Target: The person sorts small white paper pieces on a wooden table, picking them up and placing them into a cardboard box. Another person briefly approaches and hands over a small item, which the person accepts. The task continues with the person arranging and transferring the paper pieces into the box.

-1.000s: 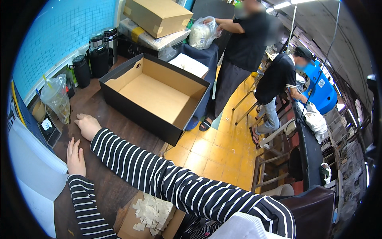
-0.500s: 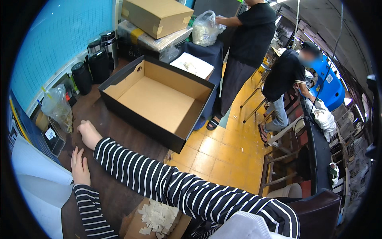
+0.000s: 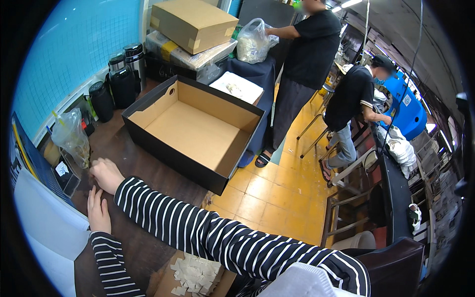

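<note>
My left hand point(image 3: 98, 212) rests on the dark brown table point(image 3: 143, 247), its fingers stretched out and pointing away from me. Just beyond it, my right hand point(image 3: 107, 175) reaches across with its fingers curled down toward the tabletop. What lies in those fingers, if anything, is hidden or too small to make out. A clear plastic bag point(image 3: 72, 138) stands just past the right hand. To the right sits a large shallow box point(image 3: 193, 126), black outside and brown inside, with nothing in it. Small cream-coloured pieces point(image 3: 195, 272) fill a box near my body.
White sheets point(image 3: 47, 213) lie at the left edge. Black flasks point(image 3: 123, 81) line the blue wall. Cardboard boxes point(image 3: 193, 22) are stacked at the back. A person in black point(image 3: 311, 59) holds a filled plastic bag point(image 3: 255, 44); another person point(image 3: 349, 101) works at the right.
My right hand has shifted slightly toward me and to the left, closer to the left hand. The left hand stays about where it was.
</note>
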